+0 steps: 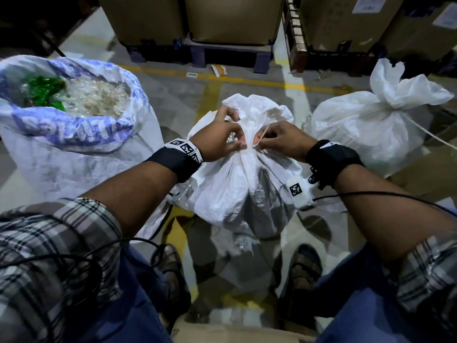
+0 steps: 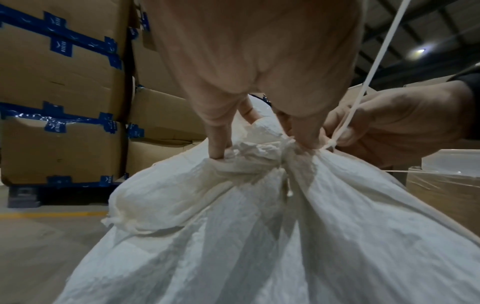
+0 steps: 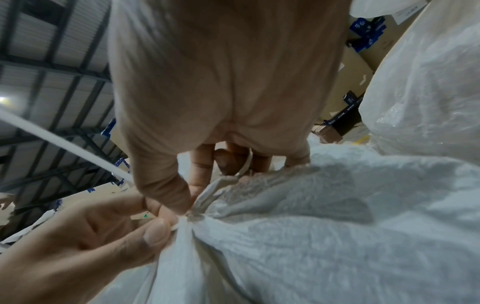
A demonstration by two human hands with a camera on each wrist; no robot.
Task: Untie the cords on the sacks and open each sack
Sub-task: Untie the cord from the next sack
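On a warehouse floor (image 1: 173,95) before stacked cartons (image 1: 232,18), the middle sack (image 1: 237,184) stands tied, left hand (image 1: 217,137) gripping its bunched neck, right hand (image 1: 282,139) pinching the cord (image 2: 363,90) at the knot.

white sack (image 1: 235,184), plaid sleeve (image 1: 57,243) (grey-black); yellow floor line (image 1: 247,80)

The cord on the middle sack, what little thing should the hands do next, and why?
Probably keep drawing the cord out and away from the neck with the right hand, while the left hand holds the gathered top steady. The middle sack is cinched shut at the knot, and the cord is pinched there, running taut.
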